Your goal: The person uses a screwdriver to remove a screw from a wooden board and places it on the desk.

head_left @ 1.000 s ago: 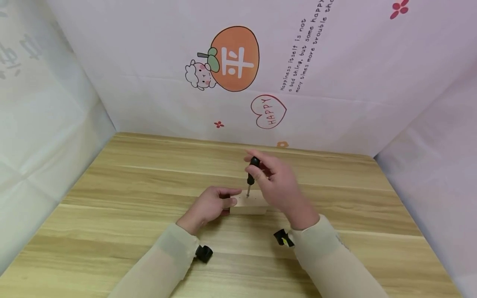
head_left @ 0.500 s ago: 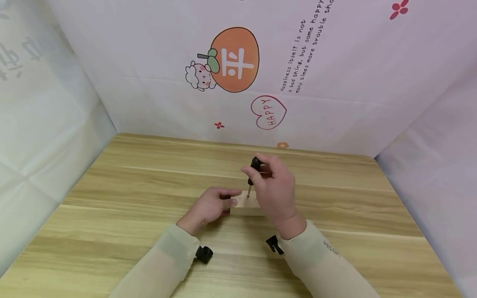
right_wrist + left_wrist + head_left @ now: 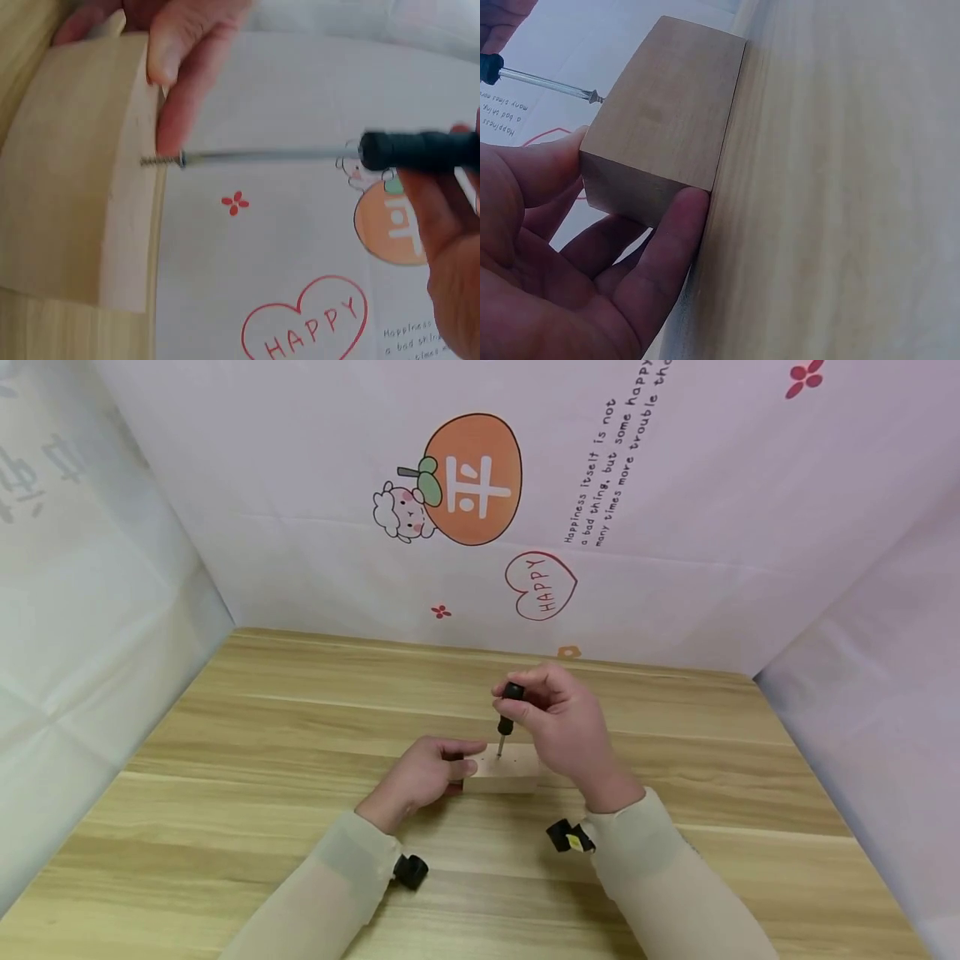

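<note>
A pale wooden block (image 3: 501, 783) lies on the table, with small dark holes in its top face. My left hand (image 3: 422, 774) grips the block's left end, thumb and fingers on its edges, as the left wrist view also shows (image 3: 600, 262). In my right hand (image 3: 573, 727) is a screwdriver with a black handle (image 3: 506, 725), pinched between thumb and fingers above the block. Its metal shaft (image 3: 270, 154) points down at a screw (image 3: 161, 160), whose threaded part still shows above the wood in the right wrist view. The tip meets the screw head.
The wood-grain table (image 3: 300, 710) carries the block near its middle. White printed cloth (image 3: 315, 527) stands behind the table and along both sides. Each wrist wears a black camera mount, such as the left mount (image 3: 411, 872).
My right hand rolls and re-grips around the screwdriver handle, its wrist swinging left and then back right. The screwdriver stays on the screw. My left hand and the block stay in place.
</note>
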`<state>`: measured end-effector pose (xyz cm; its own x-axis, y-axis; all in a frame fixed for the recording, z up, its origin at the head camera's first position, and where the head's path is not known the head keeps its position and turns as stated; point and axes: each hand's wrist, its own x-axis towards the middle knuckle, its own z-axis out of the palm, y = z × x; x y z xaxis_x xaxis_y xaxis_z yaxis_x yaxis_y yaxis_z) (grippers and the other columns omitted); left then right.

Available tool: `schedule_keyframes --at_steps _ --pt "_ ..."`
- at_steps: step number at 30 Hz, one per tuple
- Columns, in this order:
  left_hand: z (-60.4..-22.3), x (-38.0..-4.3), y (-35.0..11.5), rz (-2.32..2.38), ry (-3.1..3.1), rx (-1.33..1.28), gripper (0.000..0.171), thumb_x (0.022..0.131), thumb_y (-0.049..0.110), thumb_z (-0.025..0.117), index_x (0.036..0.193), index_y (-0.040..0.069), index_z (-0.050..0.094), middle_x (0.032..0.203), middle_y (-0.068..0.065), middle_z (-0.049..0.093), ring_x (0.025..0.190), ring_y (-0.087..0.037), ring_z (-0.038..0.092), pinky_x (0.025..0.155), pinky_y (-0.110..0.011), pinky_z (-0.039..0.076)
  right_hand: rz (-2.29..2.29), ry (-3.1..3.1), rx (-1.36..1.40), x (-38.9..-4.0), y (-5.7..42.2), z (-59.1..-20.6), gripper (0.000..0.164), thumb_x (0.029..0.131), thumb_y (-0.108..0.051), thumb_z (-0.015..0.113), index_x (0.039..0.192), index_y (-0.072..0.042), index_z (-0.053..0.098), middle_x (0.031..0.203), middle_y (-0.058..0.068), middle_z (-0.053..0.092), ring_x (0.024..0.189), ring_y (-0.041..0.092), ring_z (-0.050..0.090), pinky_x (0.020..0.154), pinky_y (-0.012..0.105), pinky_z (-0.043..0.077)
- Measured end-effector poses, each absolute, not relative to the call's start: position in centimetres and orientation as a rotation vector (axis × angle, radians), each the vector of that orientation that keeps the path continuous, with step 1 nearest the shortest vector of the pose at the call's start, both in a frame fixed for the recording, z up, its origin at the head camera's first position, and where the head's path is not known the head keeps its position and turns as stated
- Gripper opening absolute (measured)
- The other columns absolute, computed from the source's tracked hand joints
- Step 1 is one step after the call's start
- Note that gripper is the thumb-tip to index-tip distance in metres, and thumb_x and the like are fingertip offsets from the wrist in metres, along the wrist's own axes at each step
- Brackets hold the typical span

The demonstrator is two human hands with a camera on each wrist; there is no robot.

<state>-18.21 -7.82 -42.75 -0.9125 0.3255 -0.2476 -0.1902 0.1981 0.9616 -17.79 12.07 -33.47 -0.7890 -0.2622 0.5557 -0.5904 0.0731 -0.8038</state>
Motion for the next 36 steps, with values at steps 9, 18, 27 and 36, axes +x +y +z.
schedule_keyframes --at_steps 9,18,27,36 --pt "-42.9 -18.2 -8.0 1.761 2.072 0.132 0.029 0.098 0.011 0.066 0.126 0.014 0.071 0.133 -0.004 0.06 0.109 -0.022 0.058 0.08 -0.037 0.057 1.557 -2.137 1.049 -17.8 12.4 -33.1 0.024 0.084 0.01 0.075 0.105 0.003 0.067 0.101 0.014 0.071 0.087 0.021 0.071 0.077 0.032 0.058" --pt "-43.2 -18.4 -7.9 1.757 2.087 0.135 0.028 0.098 0.013 0.066 0.125 0.016 0.072 0.133 -0.004 0.06 0.11 -0.021 0.059 0.08 -0.037 0.057 1.286 -2.12 0.691 -16.7 10.4 -33.8 0.034 0.077 -0.009 0.086 0.103 0.001 0.068 0.093 0.01 0.071 0.074 0.017 0.07 0.066 0.026 0.058" --pt "-42.9 -18.6 -7.8 1.751 2.083 0.128 0.028 0.098 0.012 0.065 0.126 0.016 0.072 0.133 -0.005 0.06 0.107 -0.021 0.059 0.079 -0.037 0.057 1.661 -2.216 0.599 -17.0 11.2 -32.6 0.02 0.083 -0.003 0.081 0.102 -0.006 0.072 0.093 0.003 0.072 0.08 0.019 0.069 0.07 0.031 0.057" --pt "-42.9 -18.5 -7.9 1.739 2.093 0.152 0.03 0.098 0.013 0.065 0.128 0.015 0.071 0.135 -0.004 0.059 0.108 -0.021 0.059 0.079 -0.037 0.057 1.824 -2.177 0.909 -18.2 12.4 -33.1 0.02 0.088 0.006 0.073 0.107 -0.001 0.072 0.097 0.012 0.072 0.086 0.025 0.071 0.075 0.037 0.058"
